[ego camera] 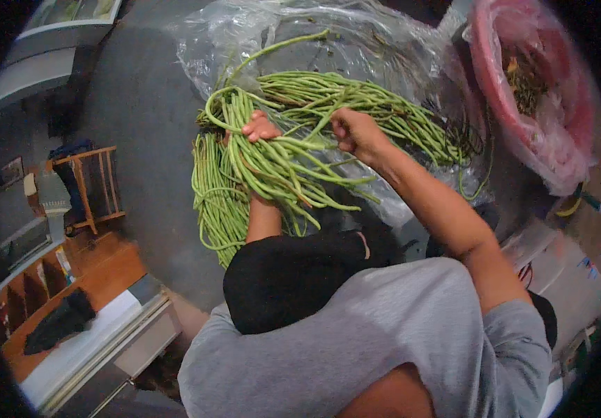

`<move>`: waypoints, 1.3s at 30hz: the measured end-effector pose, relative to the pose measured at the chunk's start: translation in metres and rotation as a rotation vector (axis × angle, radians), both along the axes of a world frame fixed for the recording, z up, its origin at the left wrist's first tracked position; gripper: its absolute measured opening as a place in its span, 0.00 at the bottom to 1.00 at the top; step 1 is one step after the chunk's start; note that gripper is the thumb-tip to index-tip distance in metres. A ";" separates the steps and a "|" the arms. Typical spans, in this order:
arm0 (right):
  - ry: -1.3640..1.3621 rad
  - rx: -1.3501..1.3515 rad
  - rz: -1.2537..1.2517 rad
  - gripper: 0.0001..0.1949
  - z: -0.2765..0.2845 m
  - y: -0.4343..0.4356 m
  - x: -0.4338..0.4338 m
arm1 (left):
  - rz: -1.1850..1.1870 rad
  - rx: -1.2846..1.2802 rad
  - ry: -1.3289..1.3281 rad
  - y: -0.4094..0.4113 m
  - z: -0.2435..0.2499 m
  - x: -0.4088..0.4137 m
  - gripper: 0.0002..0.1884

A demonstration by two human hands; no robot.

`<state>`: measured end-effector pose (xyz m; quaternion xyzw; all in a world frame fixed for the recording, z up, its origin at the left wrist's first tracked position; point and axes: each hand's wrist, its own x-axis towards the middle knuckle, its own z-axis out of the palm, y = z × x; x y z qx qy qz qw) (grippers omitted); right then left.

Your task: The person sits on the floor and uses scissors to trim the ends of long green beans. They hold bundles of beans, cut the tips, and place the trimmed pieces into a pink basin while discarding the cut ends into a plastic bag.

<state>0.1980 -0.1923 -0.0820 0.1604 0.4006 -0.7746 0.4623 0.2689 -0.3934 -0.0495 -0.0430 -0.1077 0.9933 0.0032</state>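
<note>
My left hand [260, 127] is closed round a thick bunch of long green beans [274, 167], whose ends fan out to the right. Just right of it, my right hand [355, 133] has its fingers curled at a green bean that slants up beside them; whether it pinches that bean is hard to tell. Behind both hands a large heap of long beans [405, 115] lies on a clear plastic sheet [305, 55]. Another pile of long beans [217, 193] lies on the grey floor beneath and left of the held bunch.
At the upper right stands a red tub [481, 68] lined with clear plastic, with plant scraps [525, 86] inside. A cardboard box [562, 277] is at the right. On the left are a wooden chair [91, 188] and a wooden desk [112, 266].
</note>
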 end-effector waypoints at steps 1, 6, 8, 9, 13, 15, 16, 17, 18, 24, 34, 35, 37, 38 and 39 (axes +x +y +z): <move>-0.196 -0.116 -0.148 0.09 -0.007 0.006 -0.013 | -0.022 -0.022 0.010 -0.003 -0.004 0.002 0.17; 0.544 0.045 -0.293 0.08 0.030 0.087 -0.109 | -0.117 -0.099 -0.062 -0.012 -0.022 0.015 0.26; 0.448 -0.369 -0.547 0.14 0.051 0.143 -0.150 | -0.126 -0.281 -0.277 -0.008 -0.013 0.024 0.26; 0.198 -0.791 -0.641 0.17 0.053 0.172 -0.170 | -0.112 -0.358 -0.362 -0.004 -0.016 0.030 0.26; 0.409 -0.339 -0.215 0.23 0.034 0.114 -0.161 | -0.132 -0.602 -0.403 -0.006 -0.041 0.052 0.26; 0.450 0.078 0.218 0.24 0.038 0.028 -0.121 | -0.199 -0.635 -0.448 -0.003 -0.033 0.053 0.31; 0.526 0.083 0.402 0.27 0.014 -0.011 -0.100 | -0.206 -0.669 -0.498 -0.001 -0.029 0.049 0.29; 0.553 0.136 0.634 0.30 0.006 -0.051 -0.077 | -0.178 -0.711 -0.493 0.004 -0.022 0.048 0.37; 0.544 0.269 0.656 0.31 0.042 -0.074 -0.042 | -0.054 -0.821 -0.625 0.003 -0.024 0.055 0.41; 1.700 0.829 0.791 0.37 0.018 -0.134 0.078 | -0.115 -0.799 -0.859 -0.043 -0.046 0.069 0.47; 1.369 0.611 0.502 0.27 0.002 -0.015 -0.095 | -0.054 -0.505 -0.220 -0.063 -0.018 0.182 0.45; 1.419 0.798 0.637 0.38 -0.022 0.007 -0.102 | -0.060 -0.571 -0.289 -0.062 -0.008 0.185 0.45; 1.520 0.809 0.684 0.39 -0.068 0.033 -0.105 | -0.012 -0.770 -0.349 -0.051 0.030 0.174 0.47; 1.519 0.827 0.685 0.39 -0.076 0.041 -0.103 | -0.020 -0.852 -0.331 -0.055 0.041 0.168 0.47; 1.523 0.832 0.683 0.38 -0.081 0.045 -0.098 | -0.024 -0.942 -0.318 -0.057 0.055 0.168 0.48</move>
